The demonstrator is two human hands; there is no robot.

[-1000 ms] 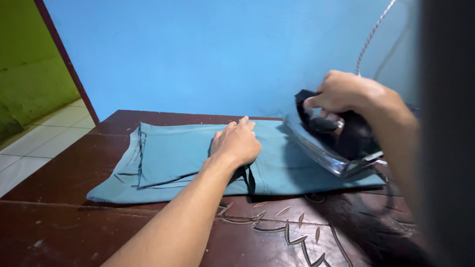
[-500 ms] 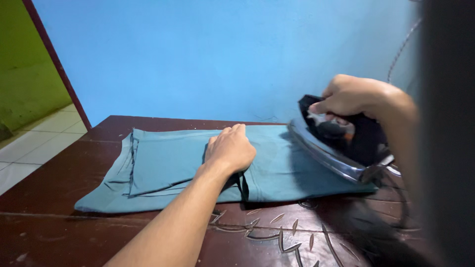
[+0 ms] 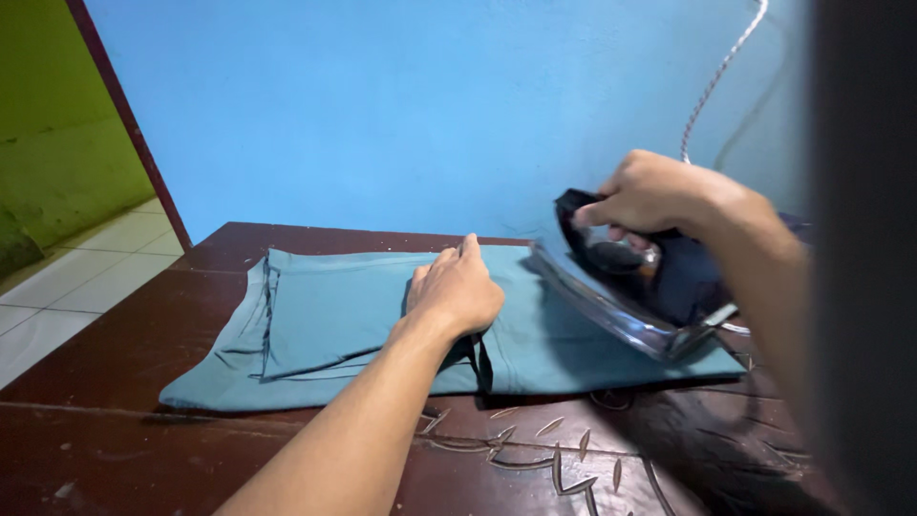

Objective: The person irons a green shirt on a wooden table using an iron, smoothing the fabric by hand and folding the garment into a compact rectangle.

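Right, we have the teal folded cloth (image 3: 382, 320) lying flat on the dark wooden bench (image 3: 115, 382), spread across the middle and reaching toward 3 o'clock under the iron.

Left hand (image 3: 457, 290): fingers loosely curled, knuckles up, pressing down on the cloth near its centre. It grips nothing, it only pins the fabric.

Right hand (image 3: 654, 196): wrapped tight round the handle of the black iron (image 3: 630, 287) at 3 o'clock of the left hand. The shiny soleplate is tilted, its far edge raised toward the wall; we cannot tell whether the low edge touches the fabric. A striped cord (image 3: 716, 81) runs up to 1 o'clock along the blue wall (image 3: 430, 105).

How we judge the pressing is best done:
- bring the soleplate down flat, not on its edge, so it does not score a crease
- keep the left hand well clear at 9 o'clock of the plate, and hold the cloth taut from there
- run the iron along the fold lines, not across them, since the layered hem at 9 o'clock could bunch
- mind the dark strap or seam (image 3: 478, 358) showing at 6 o'clock of the left hand, and smooth it first
- keep the cord behind the wrist, off the cloth

Green wall and tiled floor (image 3: 67, 277) lie off at 10 o'clock.
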